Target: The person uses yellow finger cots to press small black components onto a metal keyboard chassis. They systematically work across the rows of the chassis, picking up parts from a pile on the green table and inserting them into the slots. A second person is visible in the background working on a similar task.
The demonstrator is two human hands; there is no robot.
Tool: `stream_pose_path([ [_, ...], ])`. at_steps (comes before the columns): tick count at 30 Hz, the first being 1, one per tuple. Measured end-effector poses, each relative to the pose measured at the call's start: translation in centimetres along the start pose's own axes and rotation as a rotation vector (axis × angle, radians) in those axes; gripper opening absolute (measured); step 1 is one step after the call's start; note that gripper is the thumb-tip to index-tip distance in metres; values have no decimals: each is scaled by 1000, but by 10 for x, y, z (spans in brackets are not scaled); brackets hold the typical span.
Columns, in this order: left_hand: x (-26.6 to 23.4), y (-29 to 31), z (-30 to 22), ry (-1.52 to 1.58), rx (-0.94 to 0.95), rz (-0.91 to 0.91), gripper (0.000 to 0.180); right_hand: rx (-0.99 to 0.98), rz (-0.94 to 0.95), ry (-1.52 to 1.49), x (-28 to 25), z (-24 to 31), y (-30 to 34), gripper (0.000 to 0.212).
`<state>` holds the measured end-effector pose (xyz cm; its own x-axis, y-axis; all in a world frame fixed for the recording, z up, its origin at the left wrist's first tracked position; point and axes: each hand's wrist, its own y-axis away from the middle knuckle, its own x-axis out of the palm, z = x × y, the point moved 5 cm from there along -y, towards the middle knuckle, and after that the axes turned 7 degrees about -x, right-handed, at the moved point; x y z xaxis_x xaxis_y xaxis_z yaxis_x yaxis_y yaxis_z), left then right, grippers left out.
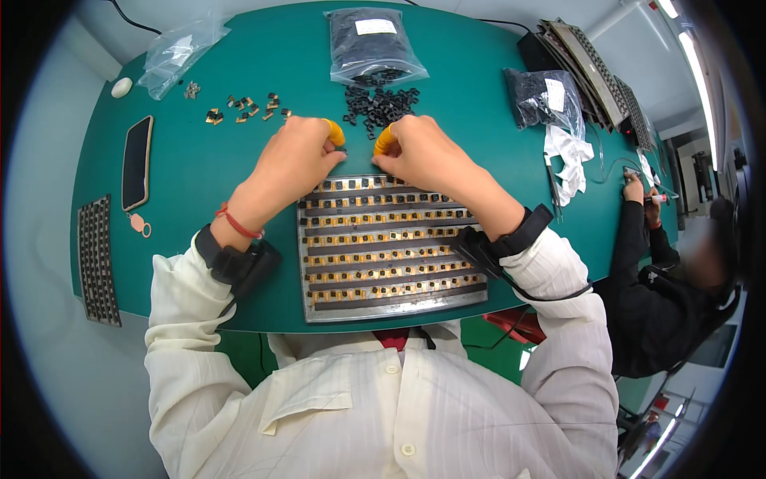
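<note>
The tray (391, 309) lies at the middle of the near edge of the tabletop (199, 164), its rows running roughly along that edge, probably so that every row is within reach of both arms. Small blocks sit spaced along its gold-marked strips.

The left hand (299, 152) is just beyond the tray's far side, thumb and forefinger bent close together; whether a part is pinched there I cannot tell. The right hand (419, 148) mirrors it, fingers curled in toward the thumb, its grip likewise hidden. The two hands stand apart, a short gap between them. Yellow finger covers (384, 142) are worn on both, perhaps for grip or protection.

The black parts (379, 105) are spilled loose between the hands and the far edge, in front of the large bag (367, 52), likely spread out so that single ones can be picked up. Gold-and-black pieces (251, 109) lie to their left. The phone (137, 164) rests near the left edge, seemingly out of the way.
</note>
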<state>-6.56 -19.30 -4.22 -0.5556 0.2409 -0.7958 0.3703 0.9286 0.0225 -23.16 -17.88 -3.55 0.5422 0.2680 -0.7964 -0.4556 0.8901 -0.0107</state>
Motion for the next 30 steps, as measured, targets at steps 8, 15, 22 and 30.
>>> stream_pose_path([
  [8, 8, -5, -8, -135, 82, -21, 17, 26, -100, 1, -15, -12, 7, 16],
  [15, -2, 6, -5, -38, 61, -15, 17, 79, -73, 14, -3, -2, 6, 15],
  [22, -19, 56, 0, 4, 66, 57, 15, 27, -55, 88, -1, -4, 1, 18],
  [30, -3, 77, -12, -50, 154, 107, 13, 0, -34, 92, -2, 5, 4, 20],
])
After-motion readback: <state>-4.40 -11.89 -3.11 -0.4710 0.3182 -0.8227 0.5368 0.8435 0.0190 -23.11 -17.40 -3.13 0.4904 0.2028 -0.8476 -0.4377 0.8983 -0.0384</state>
